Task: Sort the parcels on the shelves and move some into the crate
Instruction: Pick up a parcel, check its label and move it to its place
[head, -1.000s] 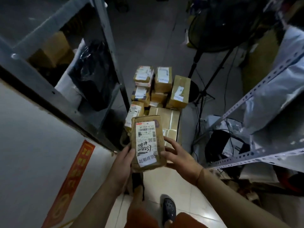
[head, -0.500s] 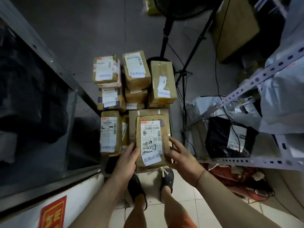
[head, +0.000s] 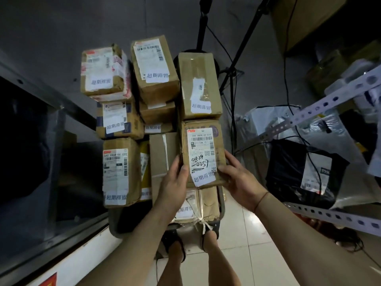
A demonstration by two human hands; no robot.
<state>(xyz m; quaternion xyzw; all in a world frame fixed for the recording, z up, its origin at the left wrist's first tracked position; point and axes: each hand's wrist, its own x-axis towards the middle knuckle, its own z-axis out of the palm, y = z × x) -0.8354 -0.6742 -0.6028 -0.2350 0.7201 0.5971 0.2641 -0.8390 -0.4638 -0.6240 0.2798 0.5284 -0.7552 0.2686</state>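
Your left hand and right hand grip a labelled cardboard parcel by its sides above a pile of taped parcels, metal shelving at your right.

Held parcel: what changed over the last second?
The parcel with handwritten numbers went from raised above the floor stack, down and forward onto its near right side, behind the taped box. The head view tilted down too. Unchanged: left hand and right hand grip its sides, label up; the other stacked parcels kept their places.
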